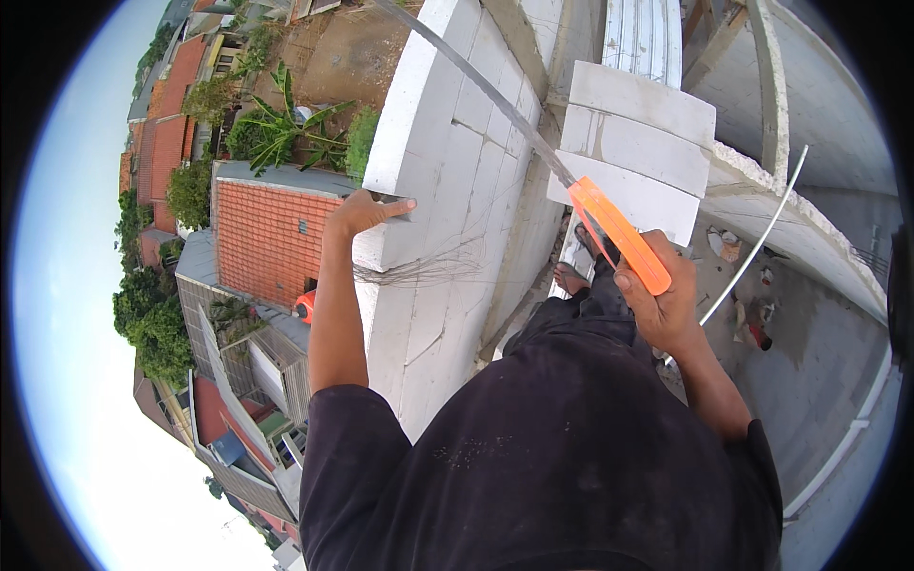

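At the left, the person's bare left hand (367, 211) touches the outer edge of a pale wall of rectangular blocks (438, 181), thumb stretched out; its fingers are hidden, so whether it grips cannot be told. To the right, a long, straight grey-bladed saw with an orange plastic handle (548, 153) slants forward-left across the wall, beyond that hand; the right hand (659, 293), nearer, clasps its handle.

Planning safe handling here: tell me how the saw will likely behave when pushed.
Pushing the saw sideways would probably flex its long, narrow blade. Reaching beyond the orange handle, it may feel tip-heavy in the right hand. The chunky handle seems unlikely to slip.
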Motion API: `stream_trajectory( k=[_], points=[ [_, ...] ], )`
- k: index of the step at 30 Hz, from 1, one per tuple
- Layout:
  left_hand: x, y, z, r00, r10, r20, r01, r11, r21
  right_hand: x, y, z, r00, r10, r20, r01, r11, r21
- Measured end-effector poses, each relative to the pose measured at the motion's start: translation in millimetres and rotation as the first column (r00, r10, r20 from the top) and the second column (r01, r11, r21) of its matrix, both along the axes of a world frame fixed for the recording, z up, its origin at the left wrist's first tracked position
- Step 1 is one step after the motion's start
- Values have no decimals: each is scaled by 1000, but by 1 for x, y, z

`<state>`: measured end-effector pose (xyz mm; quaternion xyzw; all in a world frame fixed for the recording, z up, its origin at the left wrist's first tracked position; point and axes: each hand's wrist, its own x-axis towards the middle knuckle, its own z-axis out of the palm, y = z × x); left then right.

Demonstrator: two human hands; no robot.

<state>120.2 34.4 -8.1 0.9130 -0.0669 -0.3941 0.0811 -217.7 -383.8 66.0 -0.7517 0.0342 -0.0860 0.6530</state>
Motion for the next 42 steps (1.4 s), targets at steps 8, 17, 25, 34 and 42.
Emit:
stream_trajectory(
  k=[8, 17, 25, 34, 42],
  points=[
    [-78, -74, 27, 913, -278, 297, 130, 891, 435, -13, 2, -5, 990, -36, -137, 46, 996, 72],
    [-80, -25, 72, 823, 136, 551, -115, 991, -72, -20, 25, 0, 1000, 9, -28, -13, 988, -156],
    [-46, 90, 19, 746, 660, -91, -648, 687, -329, 23, 85, -7, 930, 367, -17, -349, 868, -354],
    [-107, 68, 30, 881, 448, 151, -341, 823, -453, 49, 107, -35, 864, 467, -187, -499, 749, -436],
    [-103, 72, 9, 857, 453, 246, -313, 836, -450, 65, 126, -54, 888, 448, -106, -423, 701, -574]
  ],
)
